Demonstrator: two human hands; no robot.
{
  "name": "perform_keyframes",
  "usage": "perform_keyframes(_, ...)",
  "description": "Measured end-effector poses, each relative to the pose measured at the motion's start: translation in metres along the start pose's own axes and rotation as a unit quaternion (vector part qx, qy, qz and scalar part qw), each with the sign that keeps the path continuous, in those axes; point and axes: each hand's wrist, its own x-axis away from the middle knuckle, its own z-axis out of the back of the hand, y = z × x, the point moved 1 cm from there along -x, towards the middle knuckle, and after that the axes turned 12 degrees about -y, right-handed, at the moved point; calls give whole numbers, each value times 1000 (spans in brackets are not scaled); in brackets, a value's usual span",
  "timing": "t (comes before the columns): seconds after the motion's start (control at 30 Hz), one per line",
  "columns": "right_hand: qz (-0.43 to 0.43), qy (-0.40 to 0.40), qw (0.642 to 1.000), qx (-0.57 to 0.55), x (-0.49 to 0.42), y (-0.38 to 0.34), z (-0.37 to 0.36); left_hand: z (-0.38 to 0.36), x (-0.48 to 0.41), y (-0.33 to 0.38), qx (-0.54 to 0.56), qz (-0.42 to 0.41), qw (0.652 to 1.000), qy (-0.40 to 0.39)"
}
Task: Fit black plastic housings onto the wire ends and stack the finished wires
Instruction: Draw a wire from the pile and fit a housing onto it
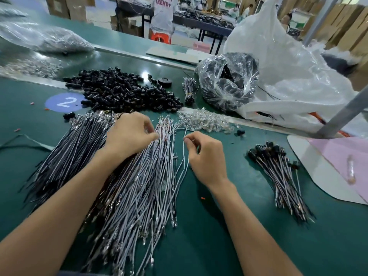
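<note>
With the right hand (207,158) pinching one wire (185,133) by its far end and the left hand (129,134) pinching into the wire pile (139,186), the black housings (127,90) lay beyond both

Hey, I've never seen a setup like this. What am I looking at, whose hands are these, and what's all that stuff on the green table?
There is no machine here. These are a person's two bare hands, filmed by one camera worn on their head, looking forward and down. On the green table lie a big spread of loose wires, a heap of black housings behind it, some clear plastic pieces, a clear bag of dark parts, and at the right a small stack of finished wires with black ends. The left hand pinches at the loose wires. The right hand pinches a single wire at the spread's edge.
</note>
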Motion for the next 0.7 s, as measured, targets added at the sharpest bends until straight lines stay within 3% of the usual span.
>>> perform_keyframes(0.07, -1, 10, 1000, -16, 4, 5, 3, 6, 4, 2, -63, 50, 995, -65)
perform_keyframes(0.33, 1, 26, 999, -38, 11, 4, 4, 6, 9, 11, -131, 75, 984, -98)
perform_keyframes(0.5, 3, 25, 999, -49, 12, 3, 4, 4, 6, 5, -93, 61, 985, -131)
perform_keyframes(0.7, 3, 15, 998, -56, 12, 3, 4, 2, 2, -1, -50, 70, 991, -107)
